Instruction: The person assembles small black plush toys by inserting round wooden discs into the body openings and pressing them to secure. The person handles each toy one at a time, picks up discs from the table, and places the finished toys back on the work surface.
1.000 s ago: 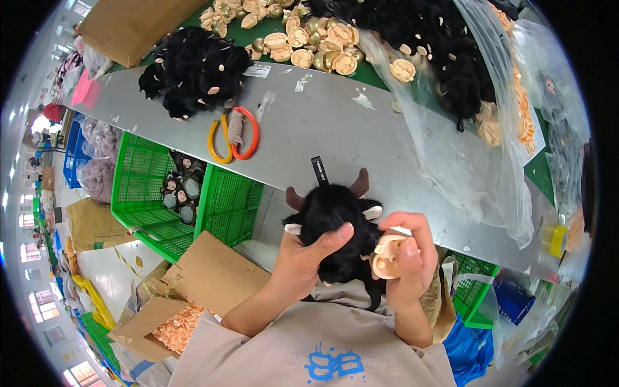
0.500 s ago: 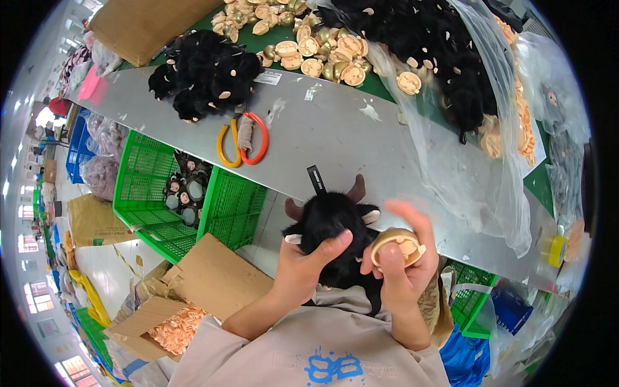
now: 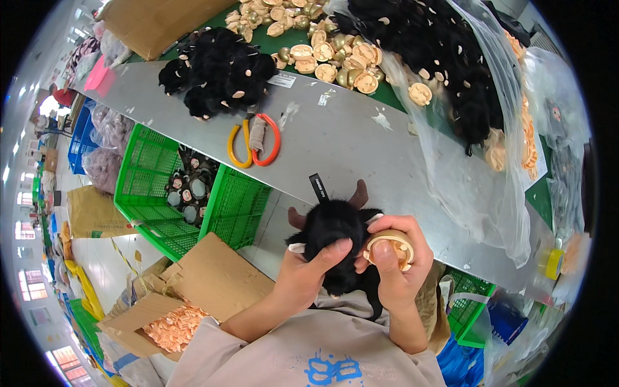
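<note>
A black plush toy (image 3: 332,222) with brown horns, pale-lined ears and a black tag rests upright against my shirt, at the table's near edge. Around its left side my left hand (image 3: 300,277) is closed, with the thumb pressed on the fur. My right hand (image 3: 406,264) grips a cream plastic face shell (image 3: 394,246), hollow side up, with the thumb inside it. The shell is close beside the toy's head; whether they touch is hard to tell.
Scissors (image 3: 255,140) with yellow and red handles lie on the metal table (image 3: 342,145). Beyond are black plush pieces (image 3: 219,74), a heap of face shells (image 3: 325,55) and plastic sheeting (image 3: 445,168). Green crates (image 3: 235,203) and an open carton (image 3: 219,267) stand at left.
My right index finger, raised before, has come down onto the shell's rim. The shell has turned a little and sits closer to the toy's head.
</note>
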Tool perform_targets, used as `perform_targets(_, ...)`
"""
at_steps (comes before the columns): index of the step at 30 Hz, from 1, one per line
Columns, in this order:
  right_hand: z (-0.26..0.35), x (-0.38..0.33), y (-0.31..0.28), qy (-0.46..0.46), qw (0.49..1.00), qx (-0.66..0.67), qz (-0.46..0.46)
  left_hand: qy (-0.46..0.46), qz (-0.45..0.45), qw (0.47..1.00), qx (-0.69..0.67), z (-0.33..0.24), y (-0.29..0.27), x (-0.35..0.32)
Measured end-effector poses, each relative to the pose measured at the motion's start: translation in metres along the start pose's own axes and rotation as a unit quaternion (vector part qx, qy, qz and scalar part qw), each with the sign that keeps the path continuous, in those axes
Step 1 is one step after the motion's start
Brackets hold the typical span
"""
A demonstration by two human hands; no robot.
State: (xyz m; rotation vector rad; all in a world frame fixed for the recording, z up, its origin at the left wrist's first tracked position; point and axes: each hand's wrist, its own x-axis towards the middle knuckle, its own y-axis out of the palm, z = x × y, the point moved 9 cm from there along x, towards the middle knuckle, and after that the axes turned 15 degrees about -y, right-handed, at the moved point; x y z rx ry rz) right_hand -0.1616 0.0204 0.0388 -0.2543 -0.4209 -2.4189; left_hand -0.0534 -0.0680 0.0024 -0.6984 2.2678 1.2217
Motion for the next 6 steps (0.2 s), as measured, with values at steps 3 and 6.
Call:
perform_targets(3,-0.004,0.001,0.006,0.012,1.000,0.001,-0.010,0.015,-0.075,0.997,-0.029,-0.003,-0.011,-0.002)
perform_targets(6,-0.008,-0.004,0.008,0.030,0.999,0.022,-0.013,-0.045,-0.116,0.989,0.081,0.015,-0.032,0.002)
